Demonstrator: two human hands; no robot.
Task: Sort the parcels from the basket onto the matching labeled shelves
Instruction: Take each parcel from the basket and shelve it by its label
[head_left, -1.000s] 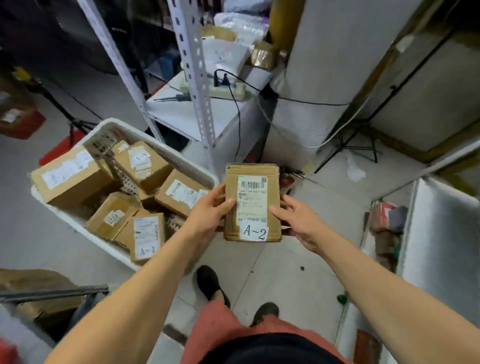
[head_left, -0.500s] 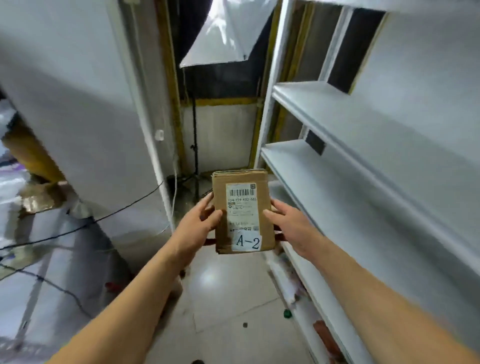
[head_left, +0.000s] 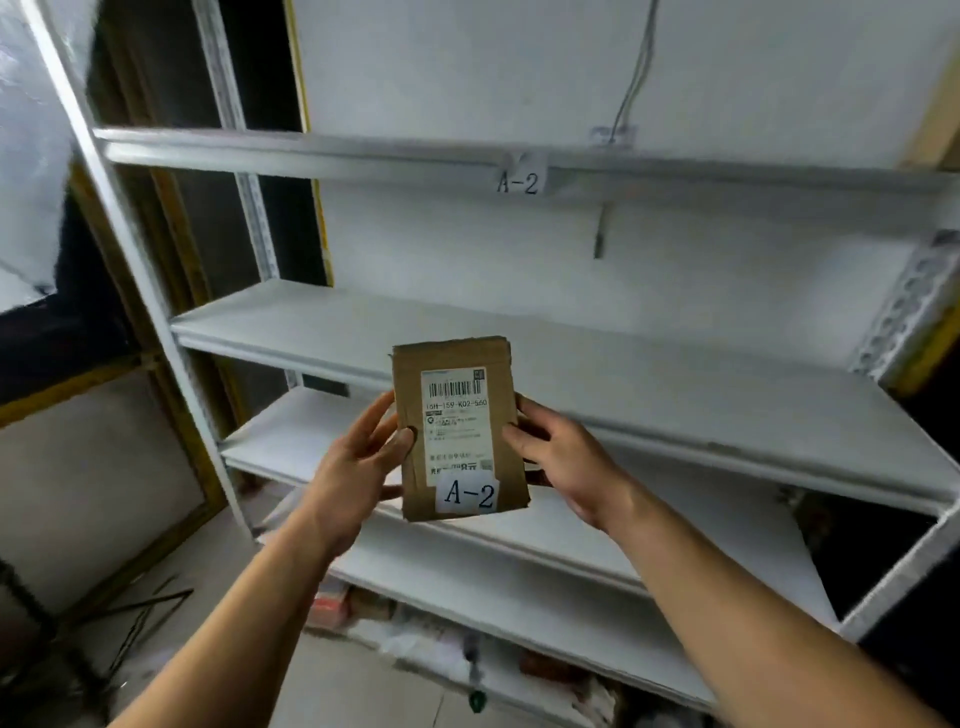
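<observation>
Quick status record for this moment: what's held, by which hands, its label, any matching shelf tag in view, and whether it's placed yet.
held item: cardboard parcel, upright, label side facing the camera
parcel label: white sticker reading A-2, below a barcode slip
left hand: grips the parcel's left edge
right hand: grips the parcel's right edge
shelf tag in view: A-2 tag on the front edge of the upper shelf
parcel position: held in the air in front of the rack, below the tagged shelf
placed: not yet
</observation>
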